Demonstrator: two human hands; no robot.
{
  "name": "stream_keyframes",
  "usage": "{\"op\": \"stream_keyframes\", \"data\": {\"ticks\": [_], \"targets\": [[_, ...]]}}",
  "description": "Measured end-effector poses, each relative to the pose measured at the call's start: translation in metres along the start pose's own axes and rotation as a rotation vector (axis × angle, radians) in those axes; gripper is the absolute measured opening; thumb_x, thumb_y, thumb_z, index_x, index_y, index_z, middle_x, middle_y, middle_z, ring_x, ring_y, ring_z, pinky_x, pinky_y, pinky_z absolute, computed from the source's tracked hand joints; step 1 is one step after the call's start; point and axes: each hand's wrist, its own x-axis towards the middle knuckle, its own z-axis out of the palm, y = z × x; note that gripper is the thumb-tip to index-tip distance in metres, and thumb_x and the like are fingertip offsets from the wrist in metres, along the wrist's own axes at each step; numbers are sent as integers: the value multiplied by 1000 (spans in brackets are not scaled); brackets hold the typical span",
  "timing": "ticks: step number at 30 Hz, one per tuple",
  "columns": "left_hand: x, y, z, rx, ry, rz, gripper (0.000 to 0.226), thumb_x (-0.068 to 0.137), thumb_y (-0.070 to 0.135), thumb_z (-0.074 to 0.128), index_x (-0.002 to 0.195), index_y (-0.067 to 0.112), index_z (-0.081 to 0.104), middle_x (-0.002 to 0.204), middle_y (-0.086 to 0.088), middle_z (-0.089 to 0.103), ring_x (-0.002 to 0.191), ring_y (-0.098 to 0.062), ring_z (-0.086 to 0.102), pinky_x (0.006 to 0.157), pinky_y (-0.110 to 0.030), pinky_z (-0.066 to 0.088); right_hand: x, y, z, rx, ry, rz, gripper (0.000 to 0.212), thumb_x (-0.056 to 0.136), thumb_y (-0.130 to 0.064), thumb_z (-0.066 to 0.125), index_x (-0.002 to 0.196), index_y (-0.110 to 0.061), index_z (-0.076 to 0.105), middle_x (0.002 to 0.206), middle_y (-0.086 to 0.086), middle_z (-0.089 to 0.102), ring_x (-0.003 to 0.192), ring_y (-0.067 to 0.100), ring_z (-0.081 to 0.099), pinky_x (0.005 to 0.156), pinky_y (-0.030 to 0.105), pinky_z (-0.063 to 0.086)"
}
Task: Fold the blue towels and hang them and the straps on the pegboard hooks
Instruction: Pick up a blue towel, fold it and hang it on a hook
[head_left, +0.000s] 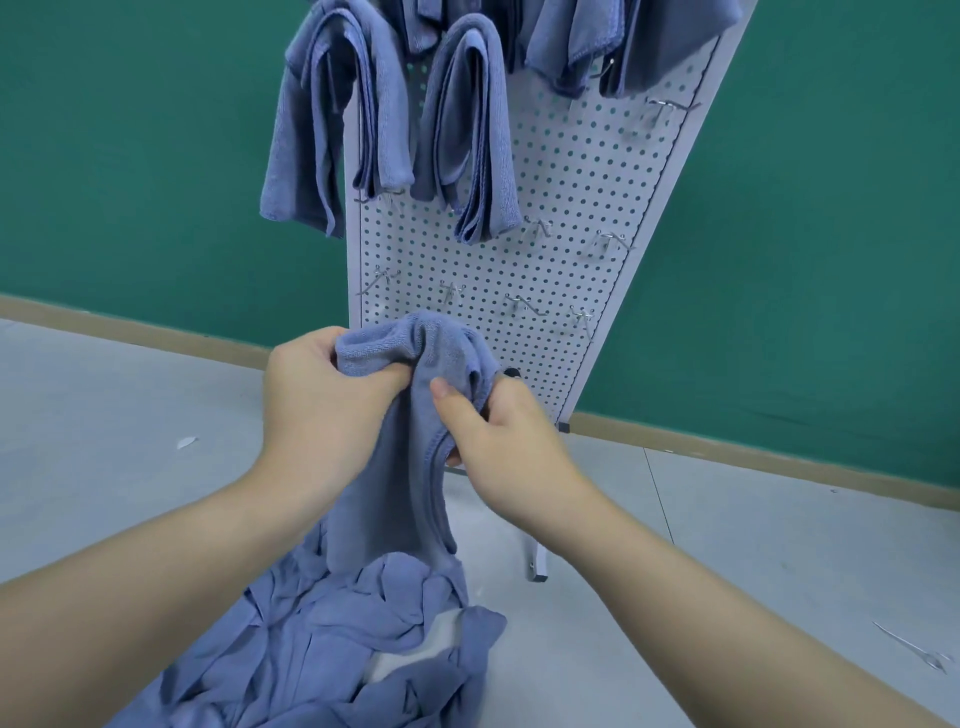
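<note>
A blue towel (405, 467) hangs bunched between both hands in front of the white pegboard (571, 208). My left hand (317, 405) grips its upper left part. My right hand (498, 431) pinches the cloth on the right, thumb on the front. The towel's lower end reaches a heap of loose blue towels (332, 649) on the floor. Several folded blue towels (467, 135) hang from hooks on the upper pegboard. Bare metal hooks (452, 293) stick out in rows lower on the board. No straps show.
The pegboard stands on a grey floor against a green wall with a tan baseboard. Its metal foot (535, 564) reaches toward me right of the heap. A loose metal hook (919, 654) lies on the floor at the far right.
</note>
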Motion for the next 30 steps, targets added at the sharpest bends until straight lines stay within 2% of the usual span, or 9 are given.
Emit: {"op": "stream_keyframes", "data": {"ticks": [2,4,7,11,15,18,20,25,30], "targets": [[-9,2,3,5,-63,15,21,86,4,69,73,-5,55,57,2,46,55,-8,34,47,-19,31,0,1,2,4,8,-15,36,104,-39,48,86,-10,58,68,5,59,66,20,55,77,44,59],[-17,1,6,39,-156,46,20,93,5,62,75,-2,54,55,4,44,54,-8,33,48,-21,30,0,1,0,3,23,-22,31,109,-27,46,80,-20,55,66,-5,56,62,10,50,65,30,49],[-21,0,9,56,-277,106,19,99,23,57,89,10,65,72,-12,61,64,-12,46,60,-30,40,0,2,-5,-1,36,0,31,109,-26,45,80,-20,54,71,-3,58,65,13,53,63,32,45],[-22,3,7,17,-387,142,30,94,36,49,103,20,72,95,-21,68,82,-35,58,78,-48,51,2,3,-12,-8,57,30,30,109,-24,45,80,-20,52,61,-13,55,57,7,49,57,25,42],[-15,4,5,41,-216,154,20,103,17,56,94,16,73,98,-11,66,91,-19,62,80,-36,47,1,1,-16,-90,35,-23,34,108,-21,47,74,-21,43,47,-14,44,40,1,39,44,15,28],[-6,2,2,35,-111,143,21,101,14,59,92,-2,68,93,-24,63,82,-20,53,74,-38,42,1,-2,-17,-158,80,-83,42,107,-24,52,68,-20,38,45,-12,42,43,5,38,45,18,29],[-5,2,1,-45,-90,126,20,100,18,64,89,3,72,79,-20,61,73,-15,45,69,-35,39,1,-3,-17,-163,106,-88,44,106,-27,54,66,-18,37,46,-9,37,43,8,35,44,19,28],[-6,12,-2,-195,31,104,5,88,15,80,87,19,78,79,3,77,71,-6,64,73,-26,54,-2,-3,-16,-163,76,-96,44,105,-27,55,65,-18,36,42,-11,36,41,8,34,42,19,29],[-27,15,3,-176,-75,184,12,87,9,79,87,21,78,81,7,78,73,-3,71,70,-14,53,-7,-5,-8,-126,-20,-188,27,106,-18,49,80,-27,51,59,-14,48,51,-3,49,52,11,36]]}}
